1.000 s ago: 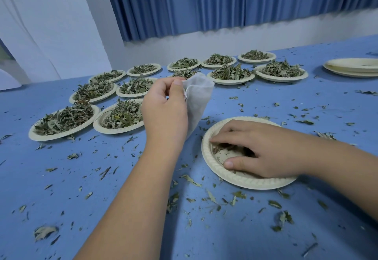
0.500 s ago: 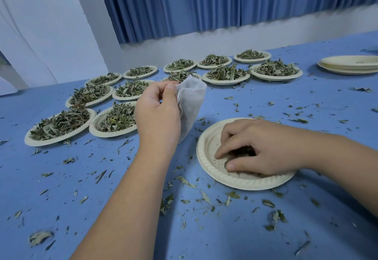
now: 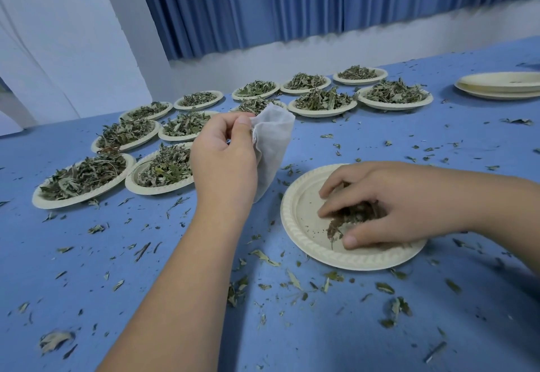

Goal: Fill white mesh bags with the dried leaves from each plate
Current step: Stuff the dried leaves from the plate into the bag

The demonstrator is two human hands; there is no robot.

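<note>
Loose leaf bits (image 3: 293, 279) litter the blue table (image 3: 87, 269) nearest the wrists. The right hand (image 3: 394, 205) curls around a clump of dried leaves (image 3: 352, 216) on the plate (image 3: 295, 196) beneath it. Just left of that plate, the left hand (image 3: 222, 161) pinches the mouth of the white mesh bag (image 3: 273, 140), which hangs down. Beyond the left hand sit heaped plates (image 3: 157, 189); far beyond the right, a stack of empty plates (image 3: 496, 86).
</note>
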